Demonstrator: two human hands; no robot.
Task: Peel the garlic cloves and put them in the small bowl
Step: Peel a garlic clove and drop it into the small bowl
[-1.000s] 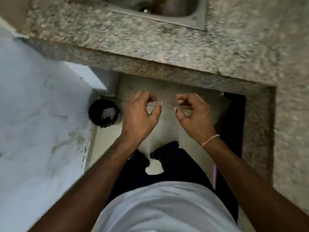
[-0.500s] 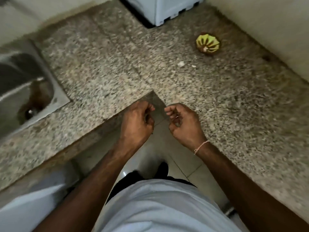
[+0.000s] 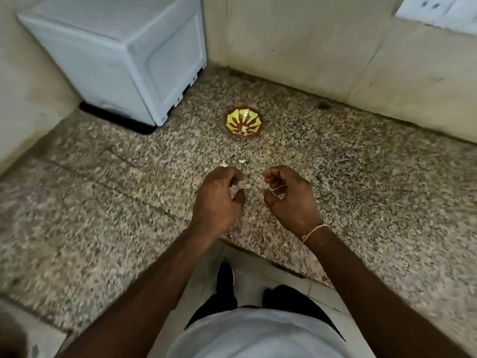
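Both hands hovered over the speckled stone surface [image 3: 108, 202], near its front edge. Left hand [image 3: 219, 200] had fingers curled round pale garlic [image 3: 236, 188] — papery bits showing at the fingertips. Right hand [image 3: 290, 197] was curled too, pinching a thin scrap of peel [image 3: 277, 188]; can't tell if anything more was in it. Small bowl [image 3: 244, 122], yellow and brown inside, sat further back, apart from the hands. Loose garlic bits [image 3: 241, 160] lay on the surface btw bowl and hands. White box [image 3: 124, 55] stood at back left.
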